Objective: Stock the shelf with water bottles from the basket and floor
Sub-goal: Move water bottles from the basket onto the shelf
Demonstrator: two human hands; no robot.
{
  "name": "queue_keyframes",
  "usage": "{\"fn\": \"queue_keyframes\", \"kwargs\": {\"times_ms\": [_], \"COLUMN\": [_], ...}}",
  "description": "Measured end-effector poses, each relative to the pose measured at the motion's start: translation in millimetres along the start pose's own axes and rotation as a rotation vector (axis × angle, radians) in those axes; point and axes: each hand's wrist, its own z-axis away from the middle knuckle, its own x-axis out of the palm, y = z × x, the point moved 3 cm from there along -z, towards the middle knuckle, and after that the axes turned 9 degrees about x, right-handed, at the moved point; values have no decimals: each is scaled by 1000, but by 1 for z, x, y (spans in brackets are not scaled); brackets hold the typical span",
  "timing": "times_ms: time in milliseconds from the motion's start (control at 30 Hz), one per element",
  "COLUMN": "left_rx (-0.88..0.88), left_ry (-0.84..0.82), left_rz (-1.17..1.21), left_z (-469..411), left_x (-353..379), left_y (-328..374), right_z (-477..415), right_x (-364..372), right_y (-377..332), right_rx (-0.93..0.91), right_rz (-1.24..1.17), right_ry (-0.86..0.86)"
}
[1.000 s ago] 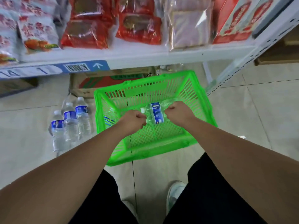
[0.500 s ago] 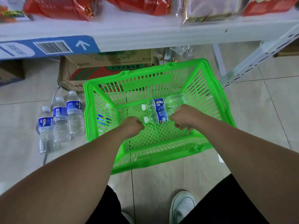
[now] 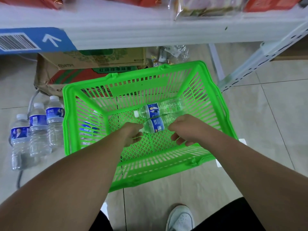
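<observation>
Lowering into the basket: left hand [image 3: 131, 134] at the cap of the near clear plastic water bottle [image 3: 155, 126], grip unclear; right hand [image 3: 185, 129] loosely curled, empty. The bottle was raised a second ago and now lies in the green plastic lattice basket [image 3: 66, 114]. White metal shelf [image 3: 150, 30] not yet stocked.

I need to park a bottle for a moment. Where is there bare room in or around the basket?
Bare tile lies right of the basket, toward the shelf leg, and between basket and shoe. Inside, mesh along the near wall is free. Crowded: three standing bottles on the left, box behind.
</observation>
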Motion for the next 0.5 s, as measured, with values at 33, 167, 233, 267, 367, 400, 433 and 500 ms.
{"fn": "queue_keyframes", "kwargs": {"times_ms": [33,167,233,267,367,400,433,500], "left_rx": [-27,-69,-20,34,341,447,543,687], "left_ry": [-18,-115,-133,-119,-11,25,51,112], "left_rz": [36,116,133,90,-406,-544,-624,-700], "left_z": [1,12,17,20,29,35,41,54], "left_x": [1,9,10,10,11,13,15,14], "left_y": [-2,1,9,14,37,46,55,73], "right_z": [1,0,-2,-3,-7,-8,-9,-11], "right_x": [1,4,3,2,-2,-3,-3,-5], "right_y": [-3,-11,-13,-14,-16,-16,-17,-18], "right_rx": [-17,-80,-95,-98,-122,-140,-163,-209], "right_rz": [-16,-51,-73,-78,-84,-91,-99,-115], "right_ry": [-6,-15,-12,-7,35,61,93,160]}}
